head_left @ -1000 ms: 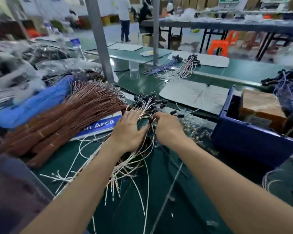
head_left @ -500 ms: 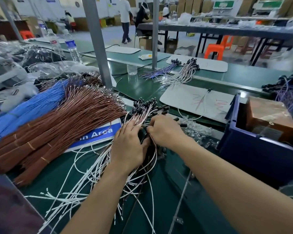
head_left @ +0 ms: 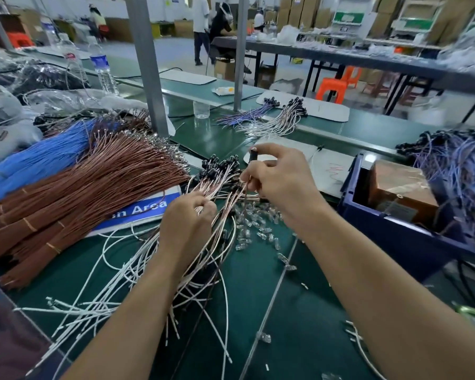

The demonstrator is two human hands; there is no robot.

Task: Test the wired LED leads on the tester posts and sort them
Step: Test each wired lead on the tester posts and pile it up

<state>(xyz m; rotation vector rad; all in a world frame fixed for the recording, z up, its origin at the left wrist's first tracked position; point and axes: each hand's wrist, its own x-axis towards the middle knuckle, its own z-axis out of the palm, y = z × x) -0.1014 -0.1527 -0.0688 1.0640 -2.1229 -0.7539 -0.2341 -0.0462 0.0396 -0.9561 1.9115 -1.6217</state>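
At frame centre, one black-capped LED lead (head_left: 252, 156) is pinched upright by the right hand (head_left: 283, 182). Just left and below, the lead bundle (head_left: 214, 185) is gripped by the left hand (head_left: 187, 223) on the green table (head_left: 299, 297).

Head-worn camera, facing forward-down, close over bench (head_left: 307, 319) (single wide-angle view).

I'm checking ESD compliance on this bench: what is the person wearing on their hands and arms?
Nothing visible. The left hand and right hand are bare, without gloves or rings. Both forearms are uncovered: no sleeves, watch or wrist strap show.
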